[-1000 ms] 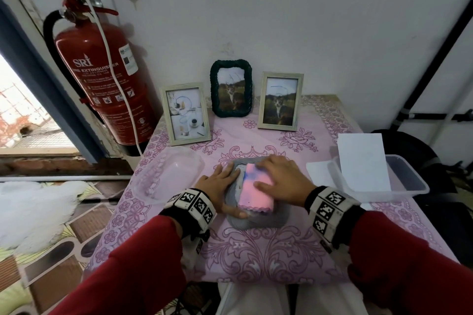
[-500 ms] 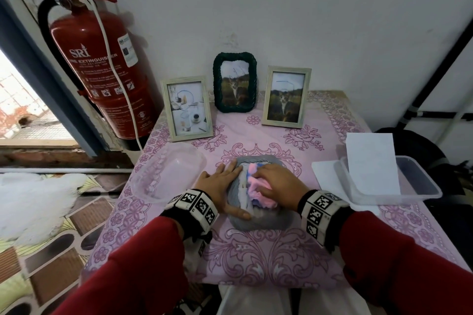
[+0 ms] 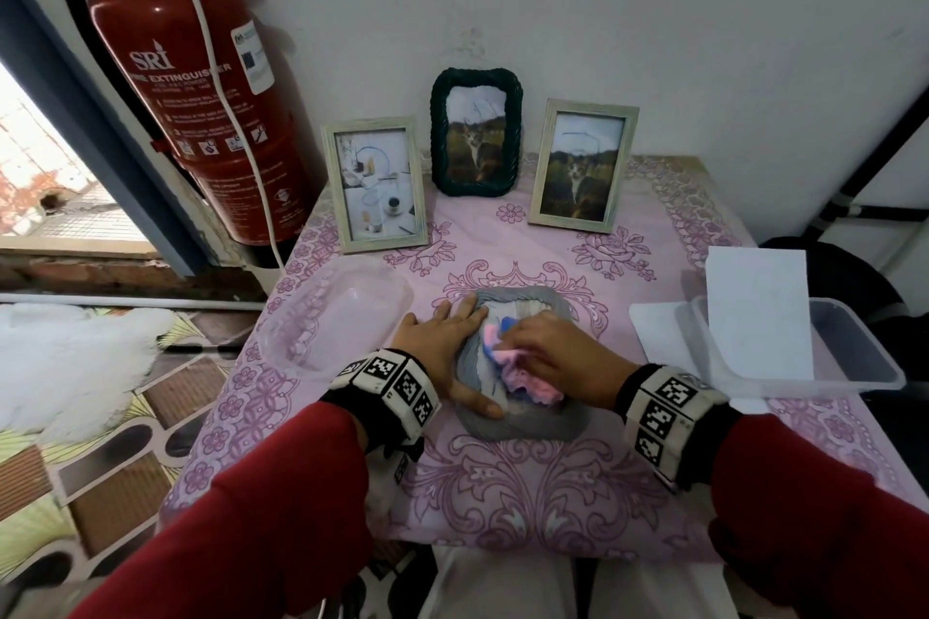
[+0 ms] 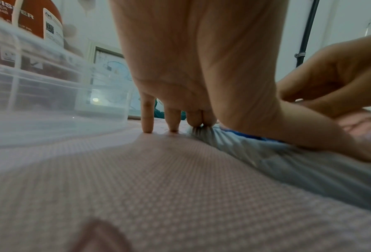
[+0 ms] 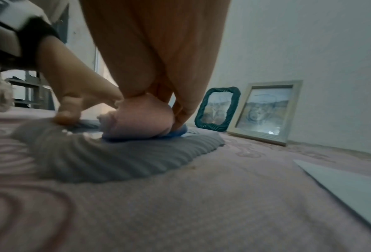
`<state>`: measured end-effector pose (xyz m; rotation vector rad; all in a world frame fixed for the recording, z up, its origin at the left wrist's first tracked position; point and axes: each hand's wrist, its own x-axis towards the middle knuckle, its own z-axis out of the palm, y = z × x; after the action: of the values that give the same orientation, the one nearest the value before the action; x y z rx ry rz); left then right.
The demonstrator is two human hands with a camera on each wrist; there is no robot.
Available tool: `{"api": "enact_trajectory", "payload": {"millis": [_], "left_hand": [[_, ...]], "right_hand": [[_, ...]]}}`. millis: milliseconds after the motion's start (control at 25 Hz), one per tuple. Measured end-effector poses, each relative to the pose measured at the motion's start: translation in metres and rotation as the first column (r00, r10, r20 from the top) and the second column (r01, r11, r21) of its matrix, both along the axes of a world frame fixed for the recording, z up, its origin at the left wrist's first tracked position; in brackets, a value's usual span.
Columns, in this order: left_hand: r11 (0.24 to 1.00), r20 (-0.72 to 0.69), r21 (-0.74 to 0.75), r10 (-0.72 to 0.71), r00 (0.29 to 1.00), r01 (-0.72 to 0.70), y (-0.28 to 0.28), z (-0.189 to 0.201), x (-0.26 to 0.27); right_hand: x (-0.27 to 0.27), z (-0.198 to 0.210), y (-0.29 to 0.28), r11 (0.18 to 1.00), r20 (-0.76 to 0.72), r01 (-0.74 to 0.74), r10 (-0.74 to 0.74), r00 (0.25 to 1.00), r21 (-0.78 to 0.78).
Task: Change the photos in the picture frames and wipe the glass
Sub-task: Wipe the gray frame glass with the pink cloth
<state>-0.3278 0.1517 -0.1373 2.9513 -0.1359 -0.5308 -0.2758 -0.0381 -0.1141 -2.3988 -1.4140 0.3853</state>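
Observation:
A grey ribbed picture frame (image 3: 523,420) (image 5: 119,160) lies flat on the pink tablecloth (image 3: 528,483). My left hand (image 3: 445,342) (image 4: 186,105) rests flat on its left edge, fingers straight and thumb along the rim. My right hand (image 3: 553,354) (image 5: 158,95) bunches a pink and blue cloth (image 3: 518,374) (image 5: 141,124) and presses it onto the frame's glass. Three frames stand upright against the wall: a light wooden one (image 3: 374,184), a dark green woven one (image 3: 476,132) (image 5: 217,109) and another light wooden one (image 3: 583,165) (image 5: 266,110).
A clear plastic container (image 3: 334,317) sits left of the lying frame; another (image 3: 799,347) at the right holds a white sheet (image 3: 759,312), with a sheet (image 3: 658,337) under it. A red fire extinguisher (image 3: 196,86) stands at the table's left corner.
The cloth went from lying spread out under my right hand to being bunched up, and the hand moved it towards me over the glass. My left hand stayed put.

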Motion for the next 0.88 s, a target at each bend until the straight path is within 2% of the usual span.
{"api": "enact_trajectory", "payload": {"millis": [200, 400, 640, 760, 880], "left_hand": [[1.0, 0.007, 0.006, -0.012, 1.0, 0.012, 0.001, 0.0, 0.0], [1.0, -0.006, -0.009, -0.022, 1.0, 0.021, 0.003, 0.003, 0.001], [1.0, 0.001, -0.019, -0.022, 1.0, 0.022, 0.002, 0.002, 0.0], [1.0, -0.001, -0.019, -0.023, 1.0, 0.023, 0.002, 0.003, 0.001], [1.0, 0.002, -0.009, -0.022, 1.0, 0.022, 0.001, 0.004, 0.001]], "right_hand": [[-0.024, -0.005, -0.016, 0.992, 0.076, -0.105, 0.11, 0.991, -0.07], [-0.006, 0.001, -0.033, 0.977, 0.154, -0.123, 0.151, 0.976, -0.176], [0.03, 0.004, -0.016, 0.979, 0.216, -0.034, 0.078, 0.973, -0.202], [0.042, 0.0, 0.007, 0.981, 0.181, 0.02, 0.015, 0.983, -0.192], [0.039, -0.006, 0.017, 0.982, 0.199, 0.005, 0.034, 0.979, -0.191]]}}
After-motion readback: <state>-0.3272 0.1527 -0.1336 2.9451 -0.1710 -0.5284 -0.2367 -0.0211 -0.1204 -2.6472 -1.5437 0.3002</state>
